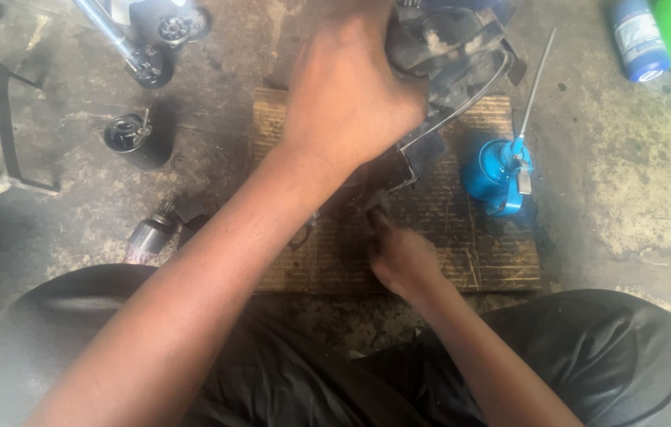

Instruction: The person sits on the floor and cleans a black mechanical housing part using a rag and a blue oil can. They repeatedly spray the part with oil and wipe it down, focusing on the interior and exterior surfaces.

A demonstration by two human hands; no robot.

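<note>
Near the top centre of the frame, the left hand (351, 95) is closed over a grimy black mechanical part (450, 51) wrapped partly in dark cloth, holding it above a worn wooden board (494, 253) that lies on the concrete floor (636, 182). A bent metal bracket (430, 138) hangs from the part's lower edge. Below it, in the middle of the frame, the right hand (403, 257) is curled around a small dark piece (375, 205) and presses it up against the bracket's bottom end. A blue oil can (498, 174) with a long thin spout stands on the board's right side. At the left, a black cylindrical housing (134, 138) and a small geared shaft (153, 229) rest on the floor. A blue spray can (636, 39) lies at the upper right.
</note>
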